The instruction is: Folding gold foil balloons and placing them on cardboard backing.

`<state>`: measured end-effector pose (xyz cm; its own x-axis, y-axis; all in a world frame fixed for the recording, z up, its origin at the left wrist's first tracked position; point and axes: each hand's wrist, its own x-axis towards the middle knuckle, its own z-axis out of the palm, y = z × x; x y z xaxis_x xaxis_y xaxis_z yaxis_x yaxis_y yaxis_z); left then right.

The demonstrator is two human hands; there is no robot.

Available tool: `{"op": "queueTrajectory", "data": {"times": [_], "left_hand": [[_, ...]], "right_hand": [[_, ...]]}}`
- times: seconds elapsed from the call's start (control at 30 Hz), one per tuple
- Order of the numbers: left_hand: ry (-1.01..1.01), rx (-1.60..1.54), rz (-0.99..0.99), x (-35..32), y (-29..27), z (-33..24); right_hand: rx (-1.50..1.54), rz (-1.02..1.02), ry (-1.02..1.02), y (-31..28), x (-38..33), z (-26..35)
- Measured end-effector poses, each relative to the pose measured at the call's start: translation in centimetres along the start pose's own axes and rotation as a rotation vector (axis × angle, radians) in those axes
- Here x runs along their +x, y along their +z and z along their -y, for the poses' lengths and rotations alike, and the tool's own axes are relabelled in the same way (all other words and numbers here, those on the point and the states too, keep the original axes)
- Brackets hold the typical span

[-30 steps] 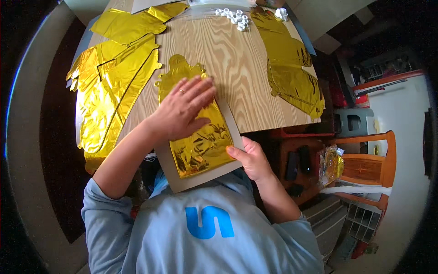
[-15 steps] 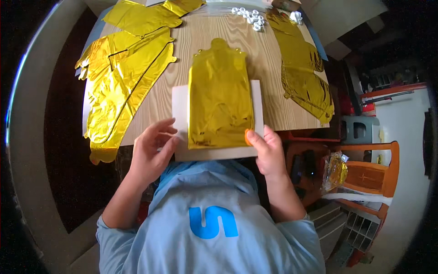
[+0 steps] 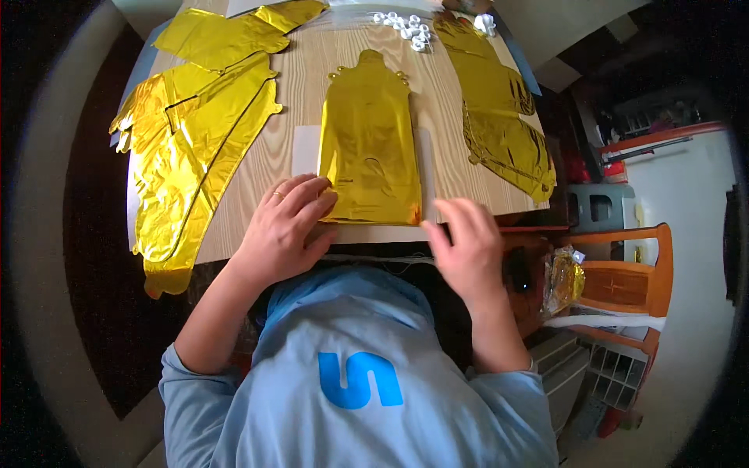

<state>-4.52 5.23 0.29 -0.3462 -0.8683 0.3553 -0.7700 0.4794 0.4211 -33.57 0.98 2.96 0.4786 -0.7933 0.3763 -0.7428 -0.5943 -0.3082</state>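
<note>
A flattened gold foil piece point(image 3: 368, 148), folded to a long shape with a narrow rounded tab and small bumps at its far end, lies on a pale flat board point(image 3: 305, 144) in front of me. My left hand point(image 3: 287, 226) rests its bent fingertips on the foil's near left corner, the thumb held apart below. Beside the near right corner, my right hand point(image 3: 468, 246) has thumb and fingers apart, with nothing seen between them. An orange-red patch shows on the foil at that corner; whether it is a reflection I cannot tell.
More gold foil sheets point(image 3: 199, 148) spread along the table's left side, one hanging over the near edge. Another foil sheet point(image 3: 499, 109) lies at the right. Several small white rings point(image 3: 409, 31) sit at the back of the wooden table point(image 3: 265, 179). A wooden chair point(image 3: 624, 285) stands right.
The board and foil have moved away from me, onto the table. My left hand has come onto the foil's near left corner; my right hand has let go of the right edge.
</note>
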Motion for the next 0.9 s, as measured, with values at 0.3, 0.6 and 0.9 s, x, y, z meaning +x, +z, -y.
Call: {"op": "queueTrajectory", "data": {"times": [0.3, 0.6, 0.9], "left_hand": [[0.047, 0.016, -0.020, 0.6, 0.1, 0.4], [-0.256, -0.291, -0.074, 0.7, -0.7, -0.6], [-0.084, -0.003, 0.039, 1.2, -0.9, -1.6]], "right_hand": [[-0.108, 0.136, -0.354, 2.6, 1.5, 0.7], [-0.053, 0.100, -0.269, 3.0, 1.0, 0.5], [-0.045, 0.144, -0.296, 2.3, 1.6, 0.4]]}}
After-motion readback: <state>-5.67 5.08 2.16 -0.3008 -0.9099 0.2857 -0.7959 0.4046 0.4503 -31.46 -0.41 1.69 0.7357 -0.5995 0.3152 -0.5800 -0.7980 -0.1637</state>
